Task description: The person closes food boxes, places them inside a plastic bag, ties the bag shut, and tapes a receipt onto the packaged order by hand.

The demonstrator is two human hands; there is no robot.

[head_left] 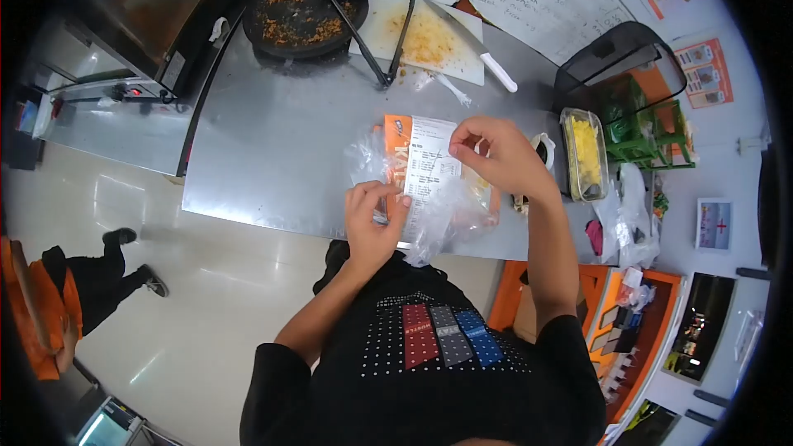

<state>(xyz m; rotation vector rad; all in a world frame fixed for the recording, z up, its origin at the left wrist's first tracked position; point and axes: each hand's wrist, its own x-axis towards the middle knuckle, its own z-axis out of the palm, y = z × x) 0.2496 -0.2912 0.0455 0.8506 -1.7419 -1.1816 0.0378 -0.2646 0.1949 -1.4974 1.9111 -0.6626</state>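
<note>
A printed paper receipt (424,167) lies over an orange printed package (396,134) on the steel table. Clear plastic bag film (436,223) is bunched around and below them. My left hand (373,223) is curled at the lower left edge of the receipt, thumb and index finger close together on it. Above the receipt's right edge, my right hand (496,157) holds a pinch of thumb and fingers. What sits in that pinch is too small to make out.
Behind the package are a black pan (285,25) with browned crumbs, black tongs (387,74), and a white-handled knife (496,73) on a white cutting board (462,66). At right stands a container of yellow food (585,153). A person in orange (70,297) is at far left.
</note>
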